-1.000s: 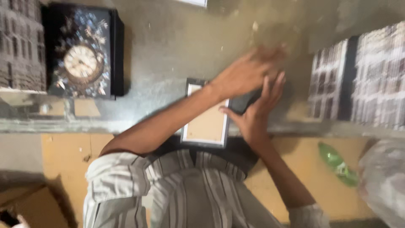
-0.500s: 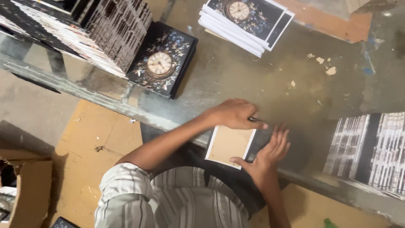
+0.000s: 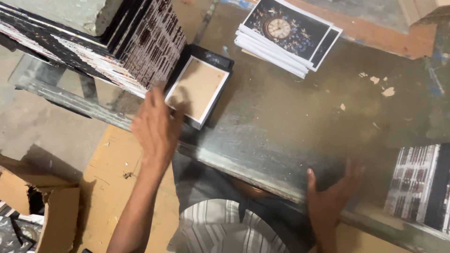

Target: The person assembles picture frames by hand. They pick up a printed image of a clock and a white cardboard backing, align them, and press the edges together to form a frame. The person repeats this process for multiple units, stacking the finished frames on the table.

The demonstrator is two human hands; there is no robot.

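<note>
Shallow black box (image 3: 199, 89), tan-lined inside, left hand (image 3: 157, 129) beside it

Dim, warm light with soft shadows; both hands motion-blurred, a dull sheen on the table (image 3: 290, 136).

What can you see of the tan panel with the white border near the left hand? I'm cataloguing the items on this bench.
The tan panel is a flat rectangle with a plain tan, cardboard-like face inside a white border. It lies face-up and slightly askew on a dark tray-like piece or stack whose black edges show around it, near the edge of the metal table. A tall stack of printed sheets stands beside it. The left hand is open and blurred at its near corner; contact cannot be told.
</note>
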